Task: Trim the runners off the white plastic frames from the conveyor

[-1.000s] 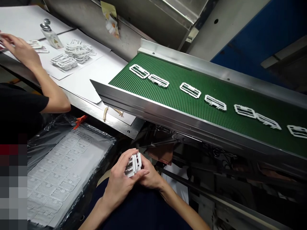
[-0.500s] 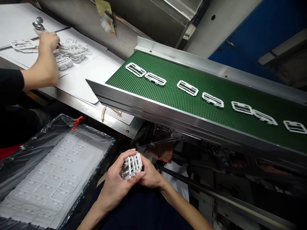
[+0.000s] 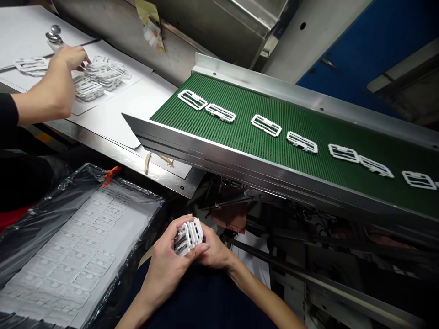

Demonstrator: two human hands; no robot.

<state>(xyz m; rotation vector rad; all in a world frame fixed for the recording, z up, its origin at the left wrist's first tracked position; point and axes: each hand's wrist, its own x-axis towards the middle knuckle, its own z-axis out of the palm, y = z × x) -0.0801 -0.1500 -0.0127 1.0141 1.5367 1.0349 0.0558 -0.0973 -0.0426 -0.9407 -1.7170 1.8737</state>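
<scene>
Low in the middle of the view, a small stack of white slotted plastic frames [image 3: 192, 234] is held between both hands. My left hand [image 3: 168, 256] wraps its left side, thumb along the lower edge. My right hand [image 3: 214, 249] closes on the other side, with part of its fingers hidden behind the stack. Beyond them, single white plastic frames [image 3: 266, 125] of the same look lie spaced along a green conveyor belt [image 3: 236, 141].
A lined box [image 3: 137, 219] at lower left holds rows of white frames under clear film, with an orange clip [image 3: 111, 175] on its rim. At upper left, a co-worker's hand [image 3: 70, 58] touches piled frames [image 3: 89, 87] on the white-covered table [image 3: 113, 121].
The frames on the belt have shifted slightly left. The pieces in my hands sit closer together and a little turned. The co-worker's arm has moved left.
</scene>
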